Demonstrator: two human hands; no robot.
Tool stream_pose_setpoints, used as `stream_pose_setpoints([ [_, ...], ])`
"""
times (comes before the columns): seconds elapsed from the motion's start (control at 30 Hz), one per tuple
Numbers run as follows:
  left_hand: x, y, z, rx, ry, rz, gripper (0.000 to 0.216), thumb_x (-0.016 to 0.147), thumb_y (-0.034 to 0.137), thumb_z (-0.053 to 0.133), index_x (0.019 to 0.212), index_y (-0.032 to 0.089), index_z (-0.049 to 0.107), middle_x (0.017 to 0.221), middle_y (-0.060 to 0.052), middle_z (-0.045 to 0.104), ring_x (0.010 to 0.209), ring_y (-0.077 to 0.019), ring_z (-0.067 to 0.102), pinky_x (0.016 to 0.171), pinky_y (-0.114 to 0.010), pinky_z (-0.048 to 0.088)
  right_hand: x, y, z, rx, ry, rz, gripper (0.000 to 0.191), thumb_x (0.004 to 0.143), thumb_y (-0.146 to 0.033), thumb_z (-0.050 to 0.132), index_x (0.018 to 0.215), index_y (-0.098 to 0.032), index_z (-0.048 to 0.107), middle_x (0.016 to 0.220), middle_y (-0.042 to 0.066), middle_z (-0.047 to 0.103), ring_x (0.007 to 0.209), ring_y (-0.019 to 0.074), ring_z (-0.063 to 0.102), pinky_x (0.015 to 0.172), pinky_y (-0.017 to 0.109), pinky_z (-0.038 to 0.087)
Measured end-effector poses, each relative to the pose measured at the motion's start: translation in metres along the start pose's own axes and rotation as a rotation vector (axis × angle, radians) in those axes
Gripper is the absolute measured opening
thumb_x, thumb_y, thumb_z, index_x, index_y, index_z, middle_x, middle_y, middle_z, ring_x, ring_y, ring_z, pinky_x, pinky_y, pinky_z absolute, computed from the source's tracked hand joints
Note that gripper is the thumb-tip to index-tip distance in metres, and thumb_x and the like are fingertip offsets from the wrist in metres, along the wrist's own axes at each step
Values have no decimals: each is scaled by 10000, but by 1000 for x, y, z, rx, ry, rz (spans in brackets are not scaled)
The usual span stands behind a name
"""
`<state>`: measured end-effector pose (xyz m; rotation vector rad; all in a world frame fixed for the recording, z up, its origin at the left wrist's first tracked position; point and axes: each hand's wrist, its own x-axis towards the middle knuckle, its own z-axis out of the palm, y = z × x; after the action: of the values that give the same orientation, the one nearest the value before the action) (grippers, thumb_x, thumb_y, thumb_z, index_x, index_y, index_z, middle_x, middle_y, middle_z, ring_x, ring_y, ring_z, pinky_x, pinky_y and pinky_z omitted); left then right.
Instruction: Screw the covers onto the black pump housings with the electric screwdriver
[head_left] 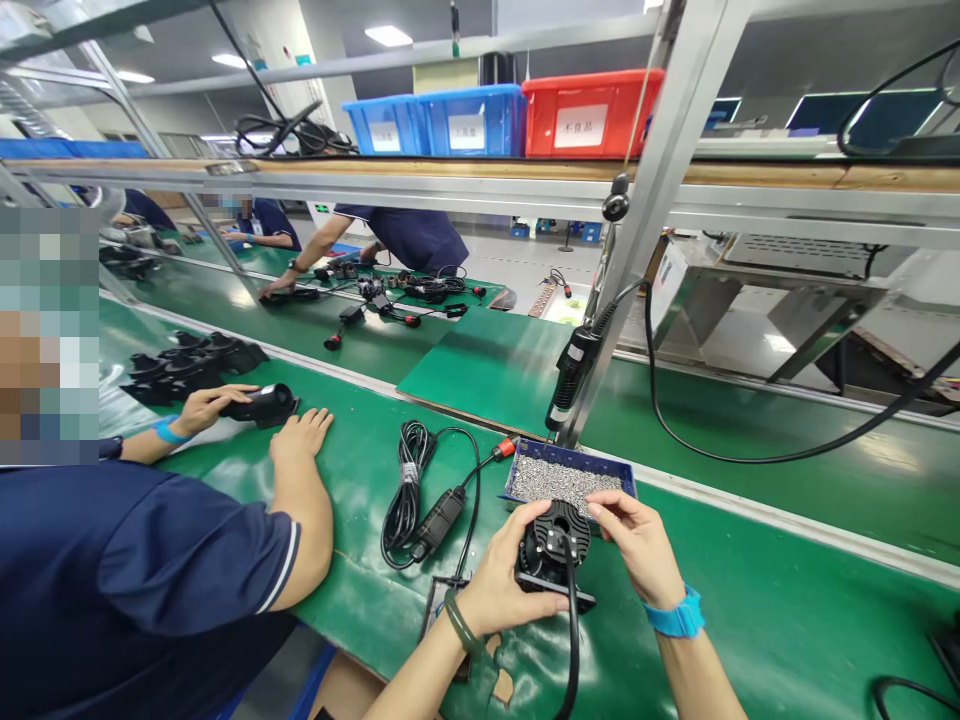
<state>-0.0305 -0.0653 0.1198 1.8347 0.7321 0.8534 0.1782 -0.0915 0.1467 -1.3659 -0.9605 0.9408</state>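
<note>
My left hand [504, 575] grips a black ribbed round housing [559, 535] with a thick cable coming out of its face and a flat plate under it. Thumb and fingers wrap its left side. At the housing's right edge is my right hand [636, 538], thumb and index finger pinched together; what they hold, if anything, is too small to make out. Just behind both hands, a blue tray [626, 467] holds a heap of small silvery screws [566, 483]. Above the tray hangs a black electric screwdriver [574, 375], touched by neither hand.
A coiled black cable [409, 480] with an inline box [441, 522] and red-ended connector [506, 448] lies left of the tray. Beside me, a co-worker's hands [304, 435] are at a black part [264, 405]. A metal post [637, 210] stands behind the tray. Bins [592, 115] sit overhead.
</note>
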Motion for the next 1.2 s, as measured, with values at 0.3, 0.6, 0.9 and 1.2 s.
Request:
stream_pose_setpoints([
  [0.3,1,-8,6,-78,29,93,957,589,465,876,1402,259,415,1351,-101,573,1224,-288,587,1089,-445,460,-8,-7,0,-132,-20,-28,453,750,-653,670,890,-223,644,861,102,761,779,244,708,723,356,597],
  [0.6,5,-17,14,-67,112,235,997,532,557,881,1377,259,445,1247,-101,641,1102,-266,649,1004,-399,522,3,2,-3,-133,-96,178,513,446,-682,808,673,-222,780,836,117,785,833,322,735,796,365,623],
  [0.9,5,-16,13,-61,95,218,1006,537,583,864,1383,243,438,1258,-116,635,1114,-275,643,1017,-414,516,10,-19,-11,-399,-212,-20,519,524,-745,722,725,-278,822,869,100,790,887,383,743,884,475,605],
  [1.2,2,-20,14,-67,62,187,962,584,507,849,1411,274,417,1342,-105,567,1200,-292,593,1084,-455,470,-27,-5,-28,-239,-345,113,512,777,-630,648,1135,-278,749,1294,93,663,1261,354,581,1072,534,470],
])
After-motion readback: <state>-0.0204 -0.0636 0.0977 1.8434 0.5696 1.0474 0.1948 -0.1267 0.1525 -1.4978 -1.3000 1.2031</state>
